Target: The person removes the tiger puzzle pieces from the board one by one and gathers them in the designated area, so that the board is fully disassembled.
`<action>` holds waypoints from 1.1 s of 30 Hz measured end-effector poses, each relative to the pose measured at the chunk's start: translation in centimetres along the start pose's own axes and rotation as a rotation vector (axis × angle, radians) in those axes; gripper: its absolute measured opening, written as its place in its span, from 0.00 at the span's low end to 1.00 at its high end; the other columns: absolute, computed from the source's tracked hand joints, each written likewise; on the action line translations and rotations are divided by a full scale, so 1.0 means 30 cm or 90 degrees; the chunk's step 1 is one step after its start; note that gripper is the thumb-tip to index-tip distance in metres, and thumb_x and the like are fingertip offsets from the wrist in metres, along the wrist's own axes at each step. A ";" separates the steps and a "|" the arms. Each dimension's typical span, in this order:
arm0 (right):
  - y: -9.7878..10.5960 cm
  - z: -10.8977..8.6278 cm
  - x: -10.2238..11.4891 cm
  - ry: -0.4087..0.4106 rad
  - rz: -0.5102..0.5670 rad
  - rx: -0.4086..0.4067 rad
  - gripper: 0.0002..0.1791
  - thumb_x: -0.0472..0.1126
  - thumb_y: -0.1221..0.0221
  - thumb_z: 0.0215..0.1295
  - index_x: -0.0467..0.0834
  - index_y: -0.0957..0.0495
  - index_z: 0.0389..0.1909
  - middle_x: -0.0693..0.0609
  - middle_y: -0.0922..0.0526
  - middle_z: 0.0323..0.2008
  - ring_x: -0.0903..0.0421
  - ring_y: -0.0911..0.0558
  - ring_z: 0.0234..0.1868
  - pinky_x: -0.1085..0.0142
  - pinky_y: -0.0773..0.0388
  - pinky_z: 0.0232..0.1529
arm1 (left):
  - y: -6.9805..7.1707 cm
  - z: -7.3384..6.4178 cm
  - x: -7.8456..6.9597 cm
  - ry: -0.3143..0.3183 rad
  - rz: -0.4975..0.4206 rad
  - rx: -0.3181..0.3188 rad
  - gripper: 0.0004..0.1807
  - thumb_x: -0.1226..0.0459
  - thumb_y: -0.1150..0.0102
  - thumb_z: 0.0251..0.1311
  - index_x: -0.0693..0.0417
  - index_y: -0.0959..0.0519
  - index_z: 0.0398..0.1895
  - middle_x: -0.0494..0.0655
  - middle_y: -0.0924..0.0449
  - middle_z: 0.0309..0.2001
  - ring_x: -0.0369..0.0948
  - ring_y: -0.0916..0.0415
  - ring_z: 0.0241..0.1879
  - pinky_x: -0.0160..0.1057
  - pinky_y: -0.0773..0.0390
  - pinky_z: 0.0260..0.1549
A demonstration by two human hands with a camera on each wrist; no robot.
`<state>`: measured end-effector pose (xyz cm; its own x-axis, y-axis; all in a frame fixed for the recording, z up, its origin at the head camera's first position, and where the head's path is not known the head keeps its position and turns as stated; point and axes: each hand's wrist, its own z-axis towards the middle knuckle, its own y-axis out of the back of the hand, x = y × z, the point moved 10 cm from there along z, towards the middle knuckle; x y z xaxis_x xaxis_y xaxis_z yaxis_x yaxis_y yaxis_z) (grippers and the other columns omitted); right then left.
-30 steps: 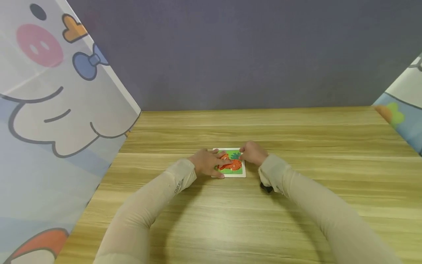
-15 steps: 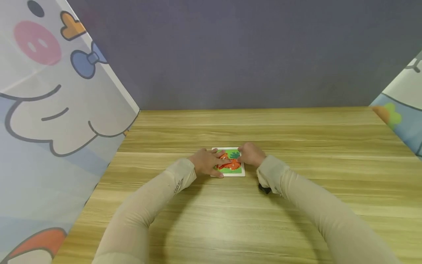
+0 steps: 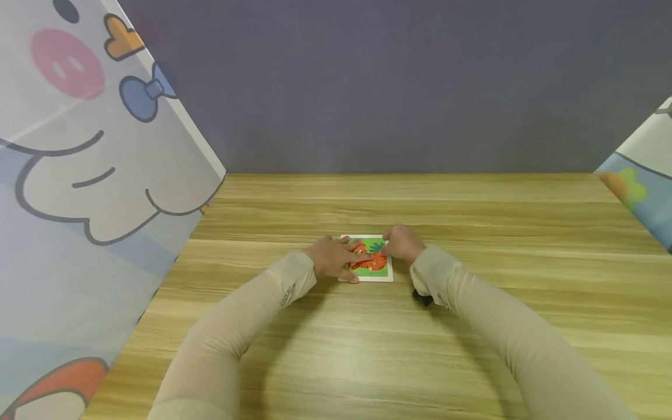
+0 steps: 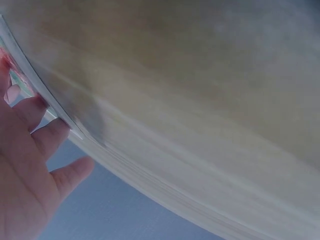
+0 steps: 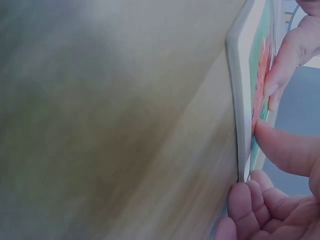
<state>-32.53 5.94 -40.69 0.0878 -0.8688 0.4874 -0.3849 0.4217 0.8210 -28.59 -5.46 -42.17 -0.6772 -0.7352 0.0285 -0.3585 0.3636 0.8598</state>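
Note:
A small square picture board [image 3: 389,271] lies on the wooden table, with a raised white border round an orange tiger and blue-green leaves on green. Spread fingers of my left hand [image 3: 333,258] rest across its left part, covering some of the tiger; the left wrist view shows fingertips at the board's edge. At the upper right edge is my right hand [image 3: 404,242]. Its thumb [image 5: 287,150] presses on the picture, while its fingers [image 5: 242,207] curl against the border at the corner.
Wood-grain tabletop [image 3: 336,350] surrounds the board. A grey panel [image 3: 399,87] rises behind the table. Cartoon-printed panels stand at the left [image 3: 68,175] and right. A black device [image 3: 422,298] shows under the right sleeve cuff.
The head view shifts slightly. Both hands and the board stay almost in place, with the right thumb reaching a little farther in over the picture than a second ago.

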 end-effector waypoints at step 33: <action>0.054 0.010 -0.014 0.024 0.189 -0.066 0.17 0.33 0.37 0.62 0.28 0.18 0.50 0.48 0.14 0.25 0.60 0.21 0.28 0.64 0.21 0.41 | 0.013 -0.010 -0.011 0.002 -0.009 0.004 0.39 0.37 0.52 0.70 0.29 0.49 0.82 0.45 0.59 0.83 0.51 0.57 0.83 0.61 0.47 0.77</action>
<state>-33.47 6.93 -39.65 0.0209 -0.6948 0.7189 -0.3025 0.6810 0.6669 -28.32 -5.26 -41.70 -0.6707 -0.7415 0.0182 -0.3718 0.3573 0.8568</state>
